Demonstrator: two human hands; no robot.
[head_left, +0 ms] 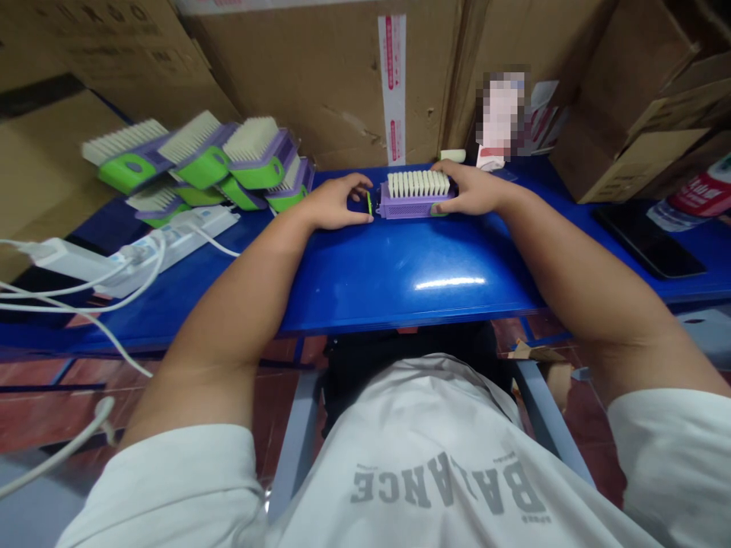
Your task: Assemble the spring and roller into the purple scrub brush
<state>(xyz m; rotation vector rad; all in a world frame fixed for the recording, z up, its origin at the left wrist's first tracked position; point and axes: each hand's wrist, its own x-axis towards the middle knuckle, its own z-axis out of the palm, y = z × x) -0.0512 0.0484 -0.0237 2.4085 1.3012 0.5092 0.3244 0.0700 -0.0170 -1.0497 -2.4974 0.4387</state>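
A purple scrub brush (414, 196) with white bristles facing up lies on the blue table (400, 274), at its far side. My right hand (471, 189) grips its right end, fingers curled over the edge. My left hand (336, 202) rests on the table just left of the brush, fingertips by a thin green piece (369, 204) at the brush's left end. A pile of several green-and-purple brushes (211, 164) lies to the far left.
A white power strip (171, 237) with white cables lies left of my arm. Cardboard boxes (320, 68) wall the back. A dark phone (651, 240) and a red-labelled bottle (697, 199) lie at the right. A white packet (502, 114) stands behind the brush.
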